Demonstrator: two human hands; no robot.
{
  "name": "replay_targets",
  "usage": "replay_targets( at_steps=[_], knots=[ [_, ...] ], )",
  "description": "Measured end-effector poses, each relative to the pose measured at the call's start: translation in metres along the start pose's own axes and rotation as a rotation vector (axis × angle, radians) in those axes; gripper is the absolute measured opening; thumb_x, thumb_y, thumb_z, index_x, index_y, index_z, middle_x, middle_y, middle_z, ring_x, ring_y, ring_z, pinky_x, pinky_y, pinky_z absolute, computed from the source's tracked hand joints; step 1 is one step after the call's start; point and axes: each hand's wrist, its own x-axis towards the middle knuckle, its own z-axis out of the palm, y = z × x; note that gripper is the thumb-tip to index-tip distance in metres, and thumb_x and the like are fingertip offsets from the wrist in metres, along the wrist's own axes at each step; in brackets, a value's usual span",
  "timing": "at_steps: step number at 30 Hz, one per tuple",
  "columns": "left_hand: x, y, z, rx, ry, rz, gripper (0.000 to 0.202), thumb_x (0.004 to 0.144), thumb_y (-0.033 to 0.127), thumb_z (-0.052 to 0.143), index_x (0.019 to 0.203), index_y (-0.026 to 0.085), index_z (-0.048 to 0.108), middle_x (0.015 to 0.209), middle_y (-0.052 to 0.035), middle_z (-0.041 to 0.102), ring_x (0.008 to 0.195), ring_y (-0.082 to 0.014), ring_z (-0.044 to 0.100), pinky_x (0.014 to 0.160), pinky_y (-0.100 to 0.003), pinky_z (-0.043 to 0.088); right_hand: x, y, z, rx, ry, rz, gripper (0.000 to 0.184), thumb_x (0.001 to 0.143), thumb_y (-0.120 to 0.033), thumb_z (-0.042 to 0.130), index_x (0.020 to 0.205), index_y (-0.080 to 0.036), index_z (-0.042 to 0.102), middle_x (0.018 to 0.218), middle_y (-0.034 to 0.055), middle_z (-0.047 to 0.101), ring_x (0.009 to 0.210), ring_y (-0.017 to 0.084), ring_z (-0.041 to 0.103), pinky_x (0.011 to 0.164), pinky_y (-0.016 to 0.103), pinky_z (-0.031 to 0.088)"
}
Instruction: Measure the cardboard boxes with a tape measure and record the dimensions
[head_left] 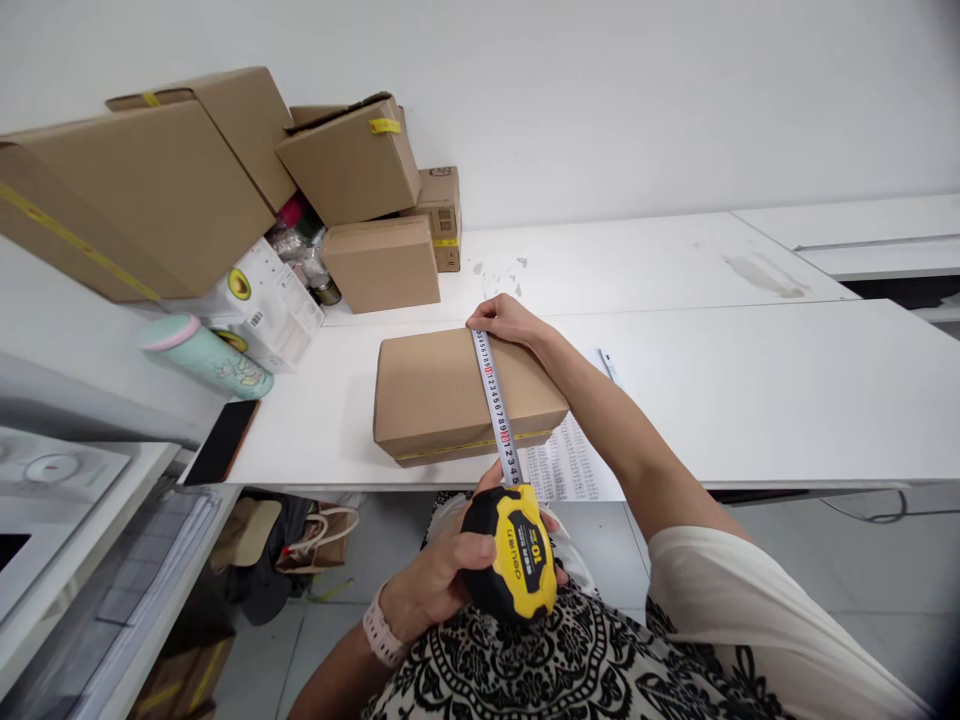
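Note:
My left hand (442,580) is wrapped round the yellow and black case of a tape measure (514,555), just in front of the table edge. The silver blade (491,395) runs out from the case across the top of a brown cardboard box (427,390). At the box's far edge, my right hand (506,318) pinches the blade's end with fingers closed; the tip itself is hidden. Yellow tape runs along the near side of the box. Partly under the box and my right forearm lies a printed sheet (574,460).
Several cardboard boxes (360,160) are stacked at the back left. Near them are a mint-green tumbler (210,355), a white carton with avocado pictures (277,310) and a dark phone-like slab (223,442). The white table (750,390) stretches right. Bags (322,540) sit below it.

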Motion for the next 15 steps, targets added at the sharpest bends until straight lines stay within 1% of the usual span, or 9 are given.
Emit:
replay_targets(
  at_steps=[4, 7, 9, 11, 13, 15],
  knots=[
    [-0.003, -0.001, 0.003, 0.015, 0.03, 0.005, 0.109, 0.071, 0.037, 0.08, 0.16, 0.036, 0.018, 0.131, -0.0155, 0.065, 0.097, -0.0354, 0.074, 0.094, -0.06, 0.05, 0.001, 0.003, -0.001, -0.007, -0.009, -0.012, 0.017, 0.075, -0.032, 0.07, 0.071, -0.015, 0.071, 0.073, 0.0037, 0.07, 0.071, 0.017, 0.059, 0.073, 0.031, 0.045],
    [-0.003, 0.0, 0.005, 0.042, 0.063, -0.007, 0.11, 0.072, 0.035, 0.079, 0.161, 0.036, 0.015, 0.13, -0.0143, 0.065, 0.098, -0.0346, 0.074, 0.096, -0.059, 0.05, 0.0, 0.005, 0.0, -0.015, -0.015, -0.01, 0.018, 0.076, -0.032, 0.07, 0.07, -0.016, 0.071, 0.072, 0.0035, 0.069, 0.07, 0.017, 0.059, 0.072, 0.032, 0.045],
    [-0.002, 0.001, 0.005, 0.061, 0.079, -0.009, 0.108, 0.073, 0.035, 0.078, 0.161, 0.036, 0.016, 0.129, -0.013, 0.065, 0.098, -0.0337, 0.074, 0.095, -0.058, 0.05, 0.0, 0.003, 0.001, -0.018, -0.02, -0.002, 0.02, 0.076, -0.035, 0.072, 0.07, -0.016, 0.071, 0.071, 0.0036, 0.069, 0.07, 0.017, 0.059, 0.072, 0.032, 0.046],
    [-0.004, 0.002, 0.003, 0.078, 0.082, -0.003, 0.105, 0.072, 0.035, 0.078, 0.16, 0.036, 0.02, 0.128, -0.013, 0.065, 0.099, -0.0343, 0.073, 0.092, -0.056, 0.053, -0.001, -0.003, 0.001, 0.0, -0.011, -0.01, 0.026, 0.077, -0.042, 0.073, 0.073, -0.016, 0.072, 0.074, 0.0045, 0.07, 0.074, 0.019, 0.061, 0.075, 0.033, 0.048],
    [-0.011, 0.005, -0.001, 0.114, 0.064, 0.016, 0.107, 0.068, 0.033, 0.082, 0.159, 0.038, 0.026, 0.13, -0.0132, 0.064, 0.099, -0.0356, 0.072, 0.086, -0.053, 0.056, -0.007, -0.013, -0.004, 0.083, 0.054, -0.05, 0.036, 0.082, -0.053, 0.069, 0.085, -0.017, 0.075, 0.088, 0.0067, 0.074, 0.084, 0.02, 0.064, 0.081, 0.034, 0.051],
    [-0.025, 0.01, -0.004, 0.185, 0.094, 0.078, 0.108, 0.065, 0.029, 0.086, 0.157, 0.042, 0.03, 0.137, -0.0132, 0.06, 0.102, -0.0364, 0.071, 0.083, -0.051, 0.057, -0.021, -0.022, -0.015, 0.204, 0.207, -0.095, 0.05, 0.088, -0.064, 0.057, 0.104, -0.019, 0.074, 0.108, 0.0092, 0.074, 0.099, 0.021, 0.065, 0.088, 0.034, 0.052]
  ],
)
